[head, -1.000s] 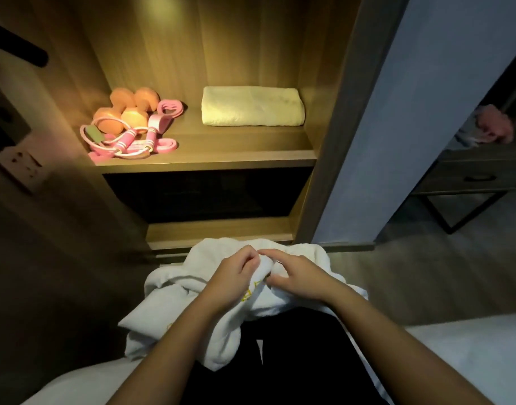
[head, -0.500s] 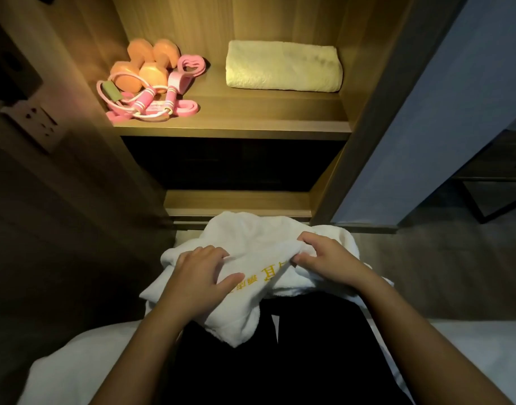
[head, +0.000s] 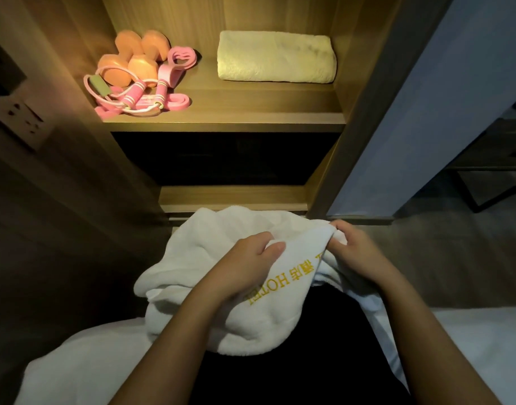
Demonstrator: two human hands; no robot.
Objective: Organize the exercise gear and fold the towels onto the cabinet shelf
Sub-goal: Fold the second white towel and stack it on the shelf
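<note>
The white towel (head: 210, 247) is thick and fluffy, bunched in loose folds across the person's lap. A hem band stretched between the two hands carries yellow stitched lettering (head: 283, 283) that includes the word HOTEL, seen upside down. Most of the cloth spills out beyond and to the left of the left hand (head: 245, 267), and a rounded fold hangs below that hand's wrist.

The left hand lies palm down on the towel with its fingers curled over, the thumb pressing an edge of cloth against them. The right hand (head: 354, 252) sits just beside it to the right and slightly farther forward, its fingertips pinching up a peak of the same hem. Both forearms reach in from the bottom of the view.

Well beyond the hands is a lit wooden shelf (head: 250, 115). Straight ahead of the right hand a pale yellow towel (head: 275, 57) lies folded on it. Ahead and to the left of the left hand sit two orange dumbbells (head: 133, 59), a pink skipping rope (head: 128, 97) and a pink stretch band (head: 179, 61), all touching in one cluster. A wall socket (head: 25, 121) is far off to the left. White bedding (head: 90, 361) lies under the forearms.
</note>
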